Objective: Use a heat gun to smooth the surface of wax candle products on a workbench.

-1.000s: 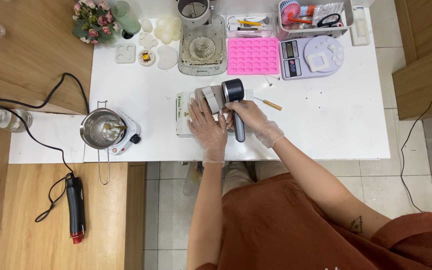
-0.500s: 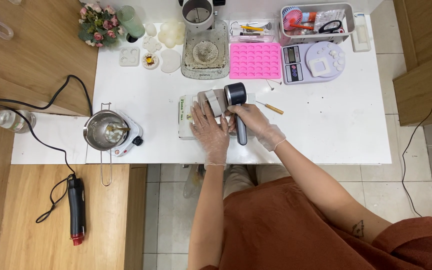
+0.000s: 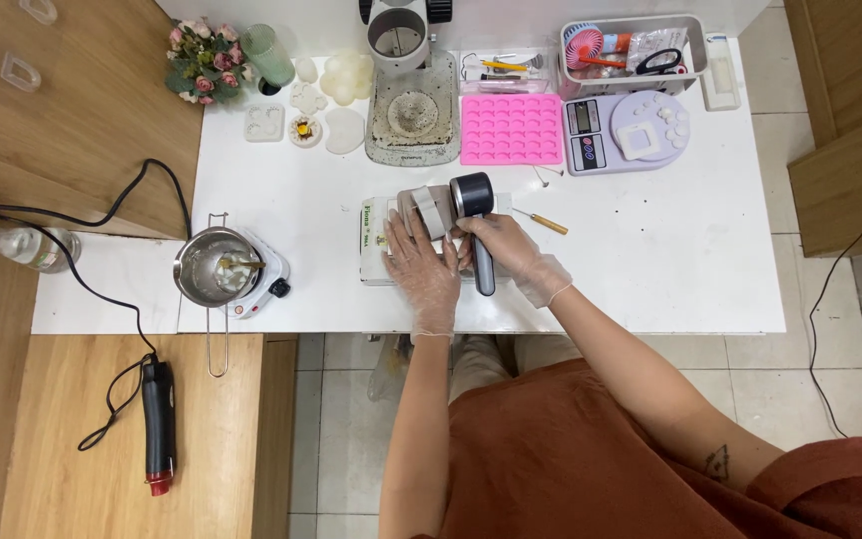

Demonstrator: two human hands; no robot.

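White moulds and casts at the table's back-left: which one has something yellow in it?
The small round white mould, between the square white mould and the plain half-round white piece. It alone holds a yellow-and-dark bit at its centre; the others look plain white.

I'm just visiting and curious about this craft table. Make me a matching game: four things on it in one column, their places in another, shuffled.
Things:
1. pink mould
2. metal pot
3. flowers
4. scale

Places:
A. far left corner of the table
B. near left edge, on a small hotplate
C. just right of the pink mould
D. middle of the far side, beyond the hands

Pairs: 1-D, 2-B, 3-A, 4-C
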